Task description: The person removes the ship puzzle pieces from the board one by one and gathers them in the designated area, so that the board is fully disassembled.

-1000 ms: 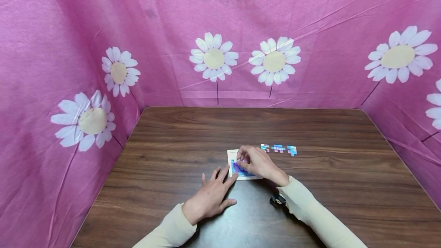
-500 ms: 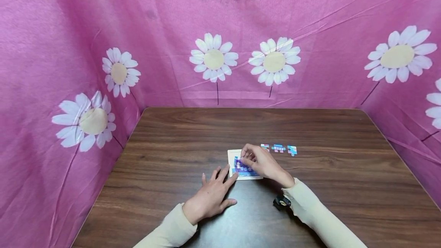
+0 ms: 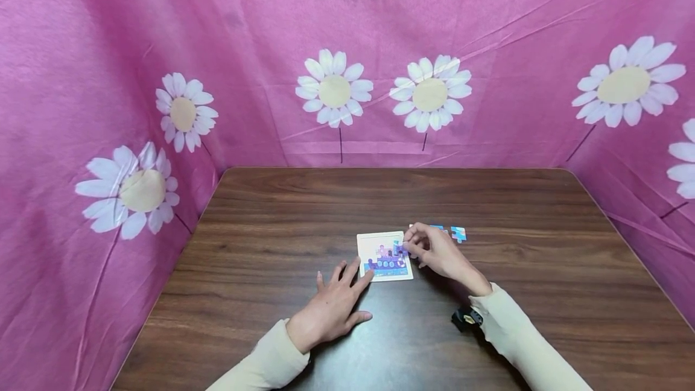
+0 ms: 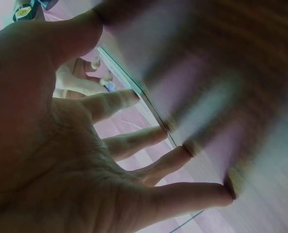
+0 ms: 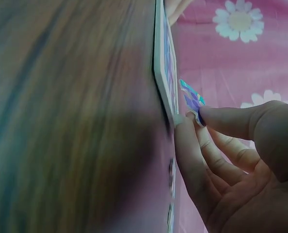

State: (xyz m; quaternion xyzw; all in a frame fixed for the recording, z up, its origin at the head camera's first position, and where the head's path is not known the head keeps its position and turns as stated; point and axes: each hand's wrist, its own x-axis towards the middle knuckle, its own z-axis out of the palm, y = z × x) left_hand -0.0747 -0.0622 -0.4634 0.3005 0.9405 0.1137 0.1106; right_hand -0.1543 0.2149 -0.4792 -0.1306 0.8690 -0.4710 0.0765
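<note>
A pale-framed jigsaw puzzle board lies on the table, several purple, blue and pink pieces fitted in its lower and right parts. My left hand is spread flat, its fingertips at the board's left edge. In the left wrist view, the fingers of this hand reach out straight. At the board's right side, my right hand pinches a jigsaw piece between thumb and fingers. The right wrist view shows that purple and teal piece tilted, close to the board's corner.
Loose jigsaw pieces lie in a row beyond the right hand, partly hidden by it; the rightmost piece shows fully. Brown wood-grain table surrounds the board. A pink curtain with daisies hangs behind the table.
My right hand has moved from over the board's left part to its right edge, uncovering more of the picture. The left hand stays in place.
</note>
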